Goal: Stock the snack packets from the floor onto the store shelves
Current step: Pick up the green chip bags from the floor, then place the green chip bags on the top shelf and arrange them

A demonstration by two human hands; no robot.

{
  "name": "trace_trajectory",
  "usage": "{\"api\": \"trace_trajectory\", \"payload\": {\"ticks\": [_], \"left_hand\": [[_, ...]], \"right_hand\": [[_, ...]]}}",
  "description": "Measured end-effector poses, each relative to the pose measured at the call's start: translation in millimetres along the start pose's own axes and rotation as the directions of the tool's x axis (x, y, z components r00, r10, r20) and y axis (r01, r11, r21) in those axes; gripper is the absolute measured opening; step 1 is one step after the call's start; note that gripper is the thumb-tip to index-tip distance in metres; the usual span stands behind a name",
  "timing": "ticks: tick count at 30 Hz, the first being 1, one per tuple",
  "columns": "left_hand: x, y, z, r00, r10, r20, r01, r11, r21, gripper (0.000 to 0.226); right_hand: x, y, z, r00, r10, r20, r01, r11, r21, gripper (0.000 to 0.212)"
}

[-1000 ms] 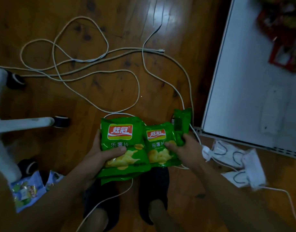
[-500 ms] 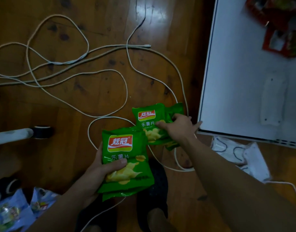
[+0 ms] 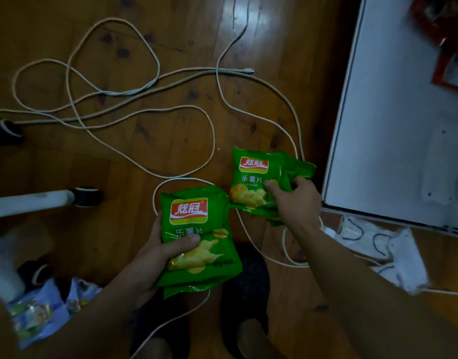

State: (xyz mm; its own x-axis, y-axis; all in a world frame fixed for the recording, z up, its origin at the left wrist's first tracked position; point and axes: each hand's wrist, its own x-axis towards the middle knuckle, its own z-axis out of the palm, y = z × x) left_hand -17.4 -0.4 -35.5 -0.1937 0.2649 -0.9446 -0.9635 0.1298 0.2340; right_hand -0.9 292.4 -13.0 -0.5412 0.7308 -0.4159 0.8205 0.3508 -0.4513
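Both hands hover over a dark wooden floor strewn with white cables. Left hand grips green chip packets; right hand pinches more green packets beside a white shelf.

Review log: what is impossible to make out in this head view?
- Head view: number of green crisp packets stacked in left hand; front packet hides them.
- Count of green packets in right hand: hand covers them.
- On white shelf, red packets: blurred, cut by top-right edge.
- Bottom left, blue packets: blurred print.

Left hand packets lie left of right hand packets; shelf right.
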Motion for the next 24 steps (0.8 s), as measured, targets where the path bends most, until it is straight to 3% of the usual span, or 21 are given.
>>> {"api": "trace_trajectory", "payload": {"ticks": [5, 8, 15, 24], "left_hand": [[-31, 30, 20, 0.998, 0.053, 0.023, -0.053, 0.998, -0.021, 0.066], [-66, 57, 37, 0.995, 0.101, 0.021, -0.101, 0.995, 0.006, 0.088], [-142, 105, 49, 0.984, 0.175, 0.040, -0.175, 0.984, 0.017, 0.140], [-250, 167, 54, 0.949, 0.309, 0.069, -0.312, 0.949, 0.035, 0.129]], "right_hand": [[-21, -12, -28, 0.992, 0.045, -0.117, -0.055, 0.995, -0.081, 0.041], [-34, -24, -47, 0.988, 0.028, -0.150, -0.037, 0.998, -0.056, 0.042], [-80, -84, -91, 0.989, 0.147, -0.007, -0.138, 0.942, 0.306, 0.023], [-142, -158, -169, 0.989, 0.130, 0.071, -0.145, 0.942, 0.302, 0.027]]}}
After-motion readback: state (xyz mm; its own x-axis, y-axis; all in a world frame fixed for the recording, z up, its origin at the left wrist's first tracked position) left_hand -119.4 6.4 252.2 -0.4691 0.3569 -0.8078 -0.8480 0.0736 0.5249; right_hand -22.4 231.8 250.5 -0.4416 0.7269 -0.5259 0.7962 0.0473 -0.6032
